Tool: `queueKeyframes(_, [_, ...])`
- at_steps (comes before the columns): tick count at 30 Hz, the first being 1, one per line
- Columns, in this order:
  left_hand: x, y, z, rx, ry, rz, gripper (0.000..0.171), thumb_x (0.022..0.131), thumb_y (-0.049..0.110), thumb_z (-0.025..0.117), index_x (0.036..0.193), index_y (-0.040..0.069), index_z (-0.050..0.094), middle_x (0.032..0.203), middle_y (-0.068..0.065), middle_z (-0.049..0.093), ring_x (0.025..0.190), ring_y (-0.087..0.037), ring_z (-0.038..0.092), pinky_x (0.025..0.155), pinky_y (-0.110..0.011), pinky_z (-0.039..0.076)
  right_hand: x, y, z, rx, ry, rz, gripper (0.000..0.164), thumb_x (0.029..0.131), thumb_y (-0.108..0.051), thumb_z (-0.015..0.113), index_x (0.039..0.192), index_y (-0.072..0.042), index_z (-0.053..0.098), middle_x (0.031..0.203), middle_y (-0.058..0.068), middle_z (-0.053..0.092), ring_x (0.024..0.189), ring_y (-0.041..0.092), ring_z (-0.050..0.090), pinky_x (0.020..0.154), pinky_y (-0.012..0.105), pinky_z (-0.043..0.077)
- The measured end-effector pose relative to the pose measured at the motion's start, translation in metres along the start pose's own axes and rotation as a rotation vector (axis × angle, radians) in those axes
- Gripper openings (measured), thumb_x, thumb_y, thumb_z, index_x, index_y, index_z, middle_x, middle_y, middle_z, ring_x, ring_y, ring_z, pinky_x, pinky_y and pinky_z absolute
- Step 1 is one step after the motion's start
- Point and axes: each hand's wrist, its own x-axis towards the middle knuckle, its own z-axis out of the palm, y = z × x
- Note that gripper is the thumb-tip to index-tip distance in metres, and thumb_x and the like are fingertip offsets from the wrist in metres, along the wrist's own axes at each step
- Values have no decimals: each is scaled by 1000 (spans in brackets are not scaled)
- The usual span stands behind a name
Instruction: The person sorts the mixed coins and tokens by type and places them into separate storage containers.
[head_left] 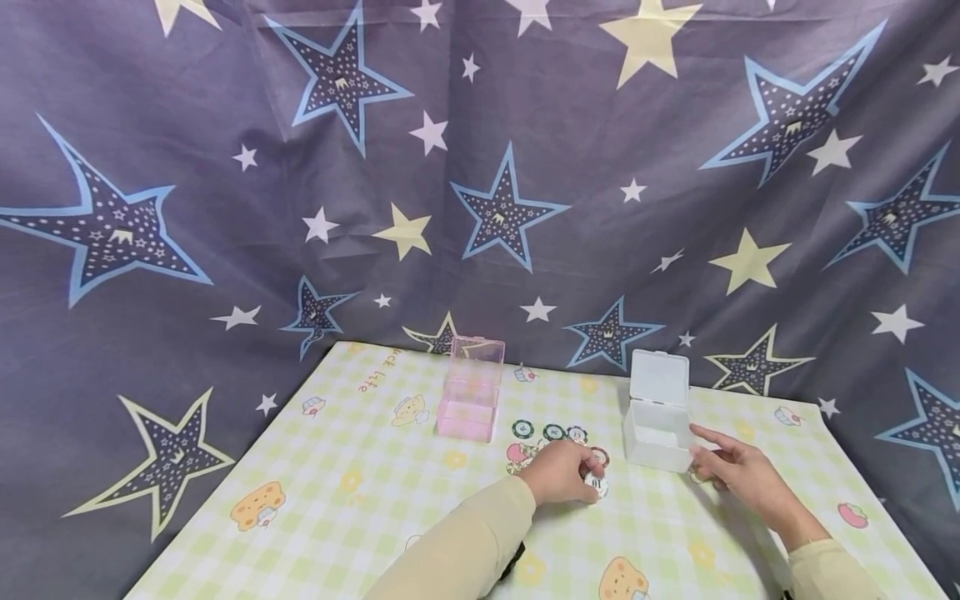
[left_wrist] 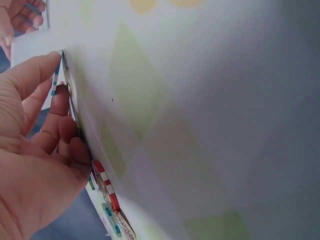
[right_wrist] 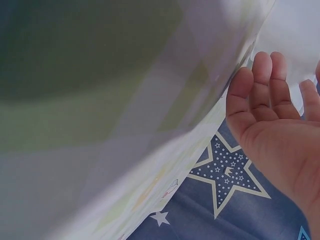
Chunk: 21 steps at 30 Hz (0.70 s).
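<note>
My left hand (head_left: 558, 473) pinches a white poker chip (head_left: 597, 485) between thumb and fingertips, low over the tablecloth. In the left wrist view the chip (left_wrist: 56, 79) stands edge-on, its rim banded in teal and white. Close by lie a red-edged chip (head_left: 601, 456), green-rimmed chips (head_left: 522, 429) and several others, some hidden behind the hand. At the right, my right hand (head_left: 738, 479) has its fingertips against the side of a white box (head_left: 651, 448) whose lid (head_left: 660, 377) stands up. The fingers (right_wrist: 261, 70) are loosely bent and hold nothing.
A pink see-through box (head_left: 467, 422) with its lid raised stands at the back, left of the chips. Under everything lies a green checked tablecloth (head_left: 300, 467) with printed cartoons. A dark star-patterned curtain (head_left: 540, 108) hangs right behind the table's far edge.
</note>
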Motion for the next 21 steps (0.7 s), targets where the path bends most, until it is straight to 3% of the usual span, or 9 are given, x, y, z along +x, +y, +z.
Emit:
queueKeyframes(11, [3,-1,2,-27,-10,0,22,82,4,82,100,16,85,74,13,61,70,1,50,69,-16,44,1,3,-1,-2,7,-3,73,108,-39,64,166,-4,37,105,6,78,83,9,70,71,27,57])
queueKeyframes(21, [2,3,1,-82,10,-41,25,84,3,80,105,15,85,87,9,70,79,-1,54,77,-19,49,0,2,-1,21,1,-20,72,109,-36,64,165,-1,37,105,6,78,85,8,72,70,27,56])
